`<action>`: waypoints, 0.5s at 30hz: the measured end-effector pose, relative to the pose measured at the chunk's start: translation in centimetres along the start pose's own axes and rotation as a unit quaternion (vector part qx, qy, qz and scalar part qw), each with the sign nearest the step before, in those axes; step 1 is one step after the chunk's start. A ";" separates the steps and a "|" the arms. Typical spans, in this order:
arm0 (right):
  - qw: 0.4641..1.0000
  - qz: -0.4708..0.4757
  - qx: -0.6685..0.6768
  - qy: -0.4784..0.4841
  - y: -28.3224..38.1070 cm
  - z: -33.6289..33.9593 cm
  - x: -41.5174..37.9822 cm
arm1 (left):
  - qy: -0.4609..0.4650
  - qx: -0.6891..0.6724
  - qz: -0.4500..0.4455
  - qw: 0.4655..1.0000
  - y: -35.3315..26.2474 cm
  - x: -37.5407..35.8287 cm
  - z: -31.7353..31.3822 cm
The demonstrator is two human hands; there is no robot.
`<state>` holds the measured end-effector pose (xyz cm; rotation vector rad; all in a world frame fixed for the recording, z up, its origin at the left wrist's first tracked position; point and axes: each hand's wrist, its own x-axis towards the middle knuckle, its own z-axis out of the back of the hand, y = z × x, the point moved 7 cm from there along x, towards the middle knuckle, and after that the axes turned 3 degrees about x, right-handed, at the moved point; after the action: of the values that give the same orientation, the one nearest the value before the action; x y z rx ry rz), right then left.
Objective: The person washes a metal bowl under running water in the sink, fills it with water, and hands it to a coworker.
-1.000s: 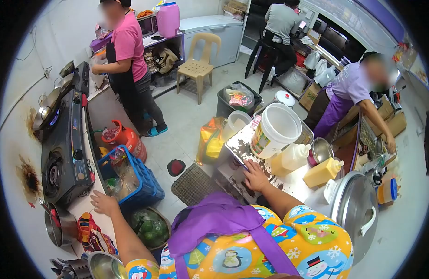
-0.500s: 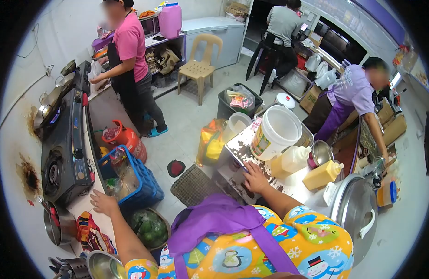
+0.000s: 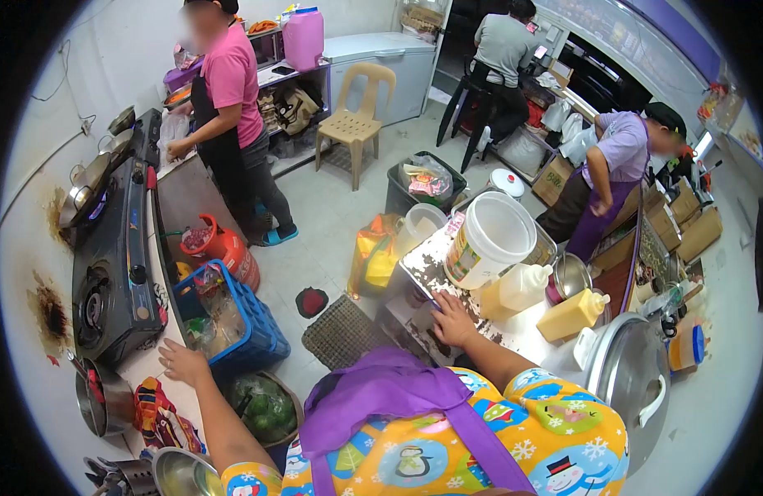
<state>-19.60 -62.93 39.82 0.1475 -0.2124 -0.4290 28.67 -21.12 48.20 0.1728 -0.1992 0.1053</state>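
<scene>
My left hand [image 3: 183, 362] rests flat with fingers spread on the edge of the white counter [image 3: 142, 361], beside a blue plastic crate [image 3: 253, 318] and below the black gas stove [image 3: 121, 264]. A crumpled red-and-yellow cloth [image 3: 160, 417] lies near that wrist. On the other side, my right hand [image 3: 454, 321] lies on the edge of a worn white tabletop [image 3: 513, 332], fingers stretched out and holding nothing. Close to it stand a large white bucket [image 3: 490, 240] and two squeeze bottles of pale yellow liquid, one upright bottle [image 3: 516, 291] and one leaning bottle [image 3: 573, 314].
A person in pink [image 3: 232, 83] stands by the stove; a person in purple [image 3: 617, 165] is at the right counter. Another person [image 3: 503, 50] sits at the back. A red gas cylinder [image 3: 231, 255], a plastic chair [image 3: 356, 107], a floor mat [image 3: 340, 331] and a large lidded pot [image 3: 633, 372] surround me.
The person in purple has straightened up and drawn an arm back from the right counter. The person in pink has lowered the plastic bag slightly. My hands have stayed in place.
</scene>
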 end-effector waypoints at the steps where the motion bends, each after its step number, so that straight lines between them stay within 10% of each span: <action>1: 1.000 -0.001 0.003 -0.002 0.0 0.0 0.0 | 0.002 0.002 -0.001 1.000 0.0 0.0 0.0; 15: 1.000 0.001 0.005 -0.006 0.2 0.3 0.1 | 0.002 0.004 0.003 1.000 0.0 0.1 0.0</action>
<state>-19.55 -62.82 40.12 0.1544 -0.2260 -0.4264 28.78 -21.06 48.19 0.1796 -0.1956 0.1128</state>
